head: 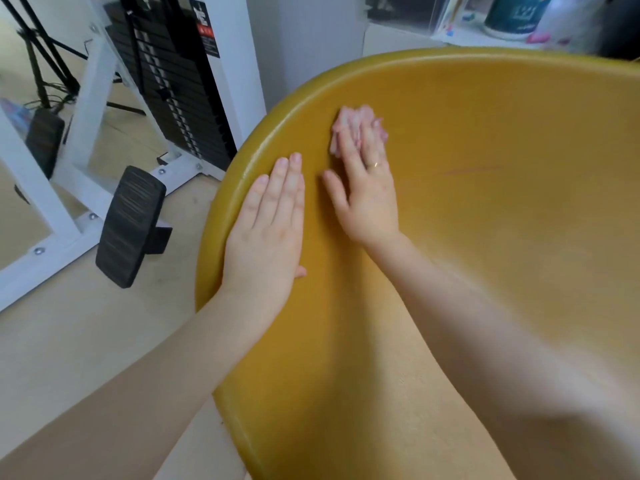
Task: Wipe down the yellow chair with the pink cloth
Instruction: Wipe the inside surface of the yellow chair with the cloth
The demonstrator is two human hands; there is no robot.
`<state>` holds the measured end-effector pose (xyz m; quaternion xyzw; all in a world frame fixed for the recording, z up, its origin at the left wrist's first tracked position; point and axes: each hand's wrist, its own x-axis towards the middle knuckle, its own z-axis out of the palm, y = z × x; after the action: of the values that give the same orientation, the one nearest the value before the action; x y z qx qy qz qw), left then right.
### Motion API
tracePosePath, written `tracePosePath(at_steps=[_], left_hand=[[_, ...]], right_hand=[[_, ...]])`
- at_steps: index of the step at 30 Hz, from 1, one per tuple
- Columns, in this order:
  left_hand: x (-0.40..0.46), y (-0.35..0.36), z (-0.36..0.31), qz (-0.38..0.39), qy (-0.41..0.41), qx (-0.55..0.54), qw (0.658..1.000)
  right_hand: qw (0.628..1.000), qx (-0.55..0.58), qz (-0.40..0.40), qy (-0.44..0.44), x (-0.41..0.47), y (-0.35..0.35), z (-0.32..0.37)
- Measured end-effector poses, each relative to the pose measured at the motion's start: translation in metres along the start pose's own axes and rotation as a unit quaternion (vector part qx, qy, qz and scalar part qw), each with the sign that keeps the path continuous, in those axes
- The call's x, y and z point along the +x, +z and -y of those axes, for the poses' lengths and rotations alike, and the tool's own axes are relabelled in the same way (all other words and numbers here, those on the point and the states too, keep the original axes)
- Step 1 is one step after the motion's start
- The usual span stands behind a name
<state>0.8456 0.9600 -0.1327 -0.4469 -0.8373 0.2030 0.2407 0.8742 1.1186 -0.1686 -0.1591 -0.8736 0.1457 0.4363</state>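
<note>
Pale wood flooring (86,341) runs under a white-framed weight machine (86,109) on the left, with its black weight stack (173,88) standing upright and a black ribbed foot pedal (130,226) jutting out near the floor. Behind, a grey wall (311,39) meets a white shelf (415,39) holding a teal container (512,13) and other blurred items.

Filling most of the view is the yellow chair (485,237), a smooth moulded shell with a rounded rim curving from lower left up to the top right. A faint dark streak marks its inner face to the right of the hands.

The left hand (266,233) lies flat on the shell just inside the left rim, palm down, fingers (289,181) straight and close together, holding nothing. The right hand (367,195) reaches further in and presses a bunched pink cloth (349,124) against the chair; its fingers lie extended over the cloth, pinning it to the plastic rather than closing around it. A thin ring (373,164) shows on one finger. The two hands sit near each other without touching. Both forearms are bare.
</note>
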Motion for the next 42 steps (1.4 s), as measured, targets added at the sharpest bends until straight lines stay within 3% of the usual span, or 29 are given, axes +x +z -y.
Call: tracePosePath(at_steps=[4,10,13,18,24,26,29,37,42], left_hand=[[0.002,0.000,-0.006,-0.002,0.003,-0.026,1.000],[0.024,0.001,-0.024,0.007,0.023,-0.040,0.999],[0.030,0.000,-0.029,-0.004,0.017,-0.012,1.000],[0.031,0.008,-0.037,-0.022,0.030,-0.004,0.999],[0.033,0.010,-0.033,-0.045,0.029,0.020,0.998],[0.035,0.011,-0.035,-0.022,0.036,0.011,0.999],[0.038,0.006,-0.035,-0.029,0.049,0.025,0.998],[0.037,0.005,-0.034,0.010,0.058,0.001,0.998],[0.039,0.009,-0.035,-0.006,0.060,0.002,0.998]], right_hand=[[1.000,0.005,-0.007,-0.011,0.009,-0.003,-0.009],[0.982,-0.011,0.188,-0.023,-0.136,-0.026,-0.045],[0.972,-0.038,0.229,-0.019,-0.169,-0.039,-0.053],[0.978,-0.051,0.204,-0.021,-0.132,-0.025,-0.038],[0.998,-0.048,0.039,0.009,-0.012,0.000,-0.034],[0.998,-0.043,0.017,0.033,-0.002,0.004,-0.031],[0.998,-0.037,0.047,0.024,-0.021,0.004,-0.032],[0.966,-0.067,0.249,-0.020,-0.149,-0.033,-0.061],[0.966,-0.072,0.247,-0.013,-0.133,-0.027,-0.060]])
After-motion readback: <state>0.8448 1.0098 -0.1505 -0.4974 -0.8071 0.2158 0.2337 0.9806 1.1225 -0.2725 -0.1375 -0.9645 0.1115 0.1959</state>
